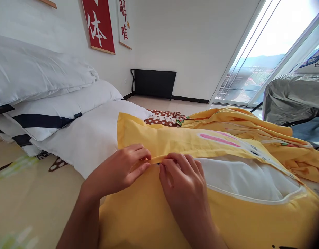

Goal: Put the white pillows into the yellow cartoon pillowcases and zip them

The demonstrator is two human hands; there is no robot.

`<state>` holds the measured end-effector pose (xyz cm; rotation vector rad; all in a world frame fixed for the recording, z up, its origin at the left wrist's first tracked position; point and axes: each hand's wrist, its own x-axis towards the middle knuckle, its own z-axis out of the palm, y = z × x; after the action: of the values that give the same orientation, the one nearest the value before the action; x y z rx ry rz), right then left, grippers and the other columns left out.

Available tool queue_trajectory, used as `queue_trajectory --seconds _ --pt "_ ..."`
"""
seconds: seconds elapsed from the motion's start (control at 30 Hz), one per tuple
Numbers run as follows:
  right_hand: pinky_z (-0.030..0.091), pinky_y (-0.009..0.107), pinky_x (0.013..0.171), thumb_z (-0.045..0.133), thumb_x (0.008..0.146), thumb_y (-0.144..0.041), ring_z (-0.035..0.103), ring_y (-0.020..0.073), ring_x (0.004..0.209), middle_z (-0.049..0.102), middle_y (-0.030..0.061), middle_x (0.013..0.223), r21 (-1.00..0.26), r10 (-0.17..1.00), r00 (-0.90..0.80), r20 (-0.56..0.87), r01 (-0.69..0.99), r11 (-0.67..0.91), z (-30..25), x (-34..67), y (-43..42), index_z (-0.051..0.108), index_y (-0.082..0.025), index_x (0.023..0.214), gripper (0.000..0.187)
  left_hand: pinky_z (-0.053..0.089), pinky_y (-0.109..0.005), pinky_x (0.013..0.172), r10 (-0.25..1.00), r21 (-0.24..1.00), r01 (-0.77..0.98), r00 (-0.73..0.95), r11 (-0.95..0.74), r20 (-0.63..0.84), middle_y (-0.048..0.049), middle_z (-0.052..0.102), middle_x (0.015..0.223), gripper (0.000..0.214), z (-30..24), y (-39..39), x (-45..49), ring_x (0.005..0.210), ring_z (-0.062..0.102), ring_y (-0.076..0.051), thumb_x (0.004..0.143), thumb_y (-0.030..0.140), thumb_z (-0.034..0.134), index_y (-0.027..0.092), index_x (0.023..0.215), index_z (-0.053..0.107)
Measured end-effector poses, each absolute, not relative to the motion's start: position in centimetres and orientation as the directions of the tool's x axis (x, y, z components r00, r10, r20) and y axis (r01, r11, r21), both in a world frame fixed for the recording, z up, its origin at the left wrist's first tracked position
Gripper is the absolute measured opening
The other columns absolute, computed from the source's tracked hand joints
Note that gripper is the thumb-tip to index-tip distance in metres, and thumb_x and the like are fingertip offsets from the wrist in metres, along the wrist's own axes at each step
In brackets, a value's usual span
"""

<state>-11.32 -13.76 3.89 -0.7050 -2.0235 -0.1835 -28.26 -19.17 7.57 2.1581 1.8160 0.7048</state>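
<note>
A yellow pillowcase (138,207) with a pink-eared animal print lies in front of me, with a white pillow (242,178) showing through its side opening. My left hand (120,167) pinches the folded edge of the opening between thumb and fingers. Just to its right, my right hand (184,183) is closed on the same edge, where a small dark bit, perhaps a zipper part, shows by the fingertips. To the right of my right hand the opening gapes wide along its white-trimmed border. What exactly lies under the right fingertips is hidden.
White pillows (53,100) with dark bands are stacked on the left. Behind the pillowcase lie crumpled yellow fabric (239,119) and a brown polka-dot cloth (162,119). A black panel (154,83) leans by the far wall. On the right stands a grey covered item (291,98) near the window.
</note>
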Motion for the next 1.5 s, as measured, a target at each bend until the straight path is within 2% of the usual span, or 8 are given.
queue_trajectory --seconds 0.2,0.33,0.5,0.67,0.8,1.0,1.2,1.5 --pt "0.038 0.031 0.076 0.052 0.081 -0.005 0.057 0.0148 0.077 0.066 0.0016 0.078 -0.173 0.387 -0.361 0.848 0.502 0.848 3.9 -11.4 -13.8 0.058 -0.019 0.073 0.017 0.04 -0.027 0.072 0.976 0.469 0.864 0.106 -0.185 0.19 -0.0017 0.059 0.092 0.015 7.1 -18.6 -27.8 0.082 0.054 -0.015 0.091 0.028 0.045 0.021 0.094 0.057" --pt "0.04 0.029 0.071 0.05 0.081 -0.005 0.056 0.0148 0.074 0.062 0.0023 0.075 -0.19 0.397 -0.362 0.843 0.49 0.851 3.8 -11.5 -14.0 0.057 -0.018 0.07 0.019 0.039 -0.027 0.066 0.977 0.514 0.842 0.066 -0.165 0.205 -0.0012 0.058 0.083 0.022 6.9 -18.1 -27.8 0.073 0.052 -0.014 0.093 0.027 0.038 0.02 0.083 0.056" --pt "0.041 0.03 0.072 0.048 0.083 -0.004 0.053 0.0165 0.076 0.062 0.0043 0.075 -0.19 0.403 -0.372 0.836 0.492 0.85 3.7 -11.7 -14.0 0.055 -0.018 0.069 0.021 0.031 -0.027 0.055 0.956 0.569 0.82 -0.118 -0.059 0.27 0.0024 0.05 0.064 0.027 6.4 -17.1 -26.5 0.059 0.043 -0.012 0.091 0.027 0.038 0.019 0.066 0.039" --pt "0.041 0.031 0.076 0.048 0.084 -0.004 0.056 0.0185 0.084 0.065 0.0053 0.082 -0.196 0.401 -0.384 0.831 0.473 0.859 3.6 -11.6 -13.6 0.056 -0.017 0.077 0.017 0.028 -0.027 0.054 0.916 0.617 0.786 -0.282 0.051 0.284 0.0031 0.045 0.059 0.028 5.5 -16.0 -25.0 0.055 0.039 -0.012 0.089 0.029 0.034 0.02 0.063 0.031" --pt "0.04 0.03 0.074 0.047 0.085 -0.005 0.055 0.0165 0.078 0.063 0.0042 0.079 -0.248 0.443 -0.373 0.815 0.467 0.849 3.7 -11.5 -13.6 0.056 -0.018 0.078 0.018 0.025 -0.026 0.051 0.894 0.658 0.751 -0.331 0.056 0.302 0.0046 0.037 0.053 0.03 5.0 -15.7 -24.5 0.051 0.034 -0.011 0.088 0.031 0.034 0.02 0.062 0.027" --pt "0.039 0.029 0.072 0.049 0.087 -0.01 0.056 0.0149 0.074 0.063 0.0028 0.076 -0.306 0.453 -0.326 0.83 0.413 0.858 4.6 -11.1 -14.1 0.056 -0.018 0.078 0.015 0.024 -0.024 0.046 0.82 0.737 0.668 -0.366 -0.098 0.441 0.0059 0.025 0.051 0.038 5.0 -16.1 -23.8 0.048 0.025 -0.008 0.09 0.036 0.038 0.02 0.059 0.022" --pt "0.038 0.029 0.074 0.052 0.086 -0.012 0.056 0.0146 0.074 0.063 0.0015 0.075 -0.3 0.462 -0.322 0.826 0.442 0.845 5.1 -10.2 -13.8 0.056 -0.018 0.075 0.013 0.021 -0.023 0.044 0.691 0.684 0.693 -0.379 -0.229 0.616 0.0066 0.019 0.05 0.039 4.6 -16.1 -23.4 0.046 0.02 -0.007 0.089 0.028 0.042 0.02 0.058 0.019" --pt "0.038 0.028 0.073 0.051 0.088 -0.017 0.057 0.0152 0.076 0.064 0.0014 0.079 -0.316 0.511 -0.302 0.804 0.51 0.8 5.3 -8.8 -13.0 0.054 -0.019 0.078 0.011 0.022 -0.021 0.041 0.614 0.592 0.746 -0.322 -0.303 0.72 0.0076 0.019 0.048 0.039 4.6 -16.0 -23.5 0.043 0.021 -0.005 0.088 0.022 0.044 0.02 0.059 0.02"
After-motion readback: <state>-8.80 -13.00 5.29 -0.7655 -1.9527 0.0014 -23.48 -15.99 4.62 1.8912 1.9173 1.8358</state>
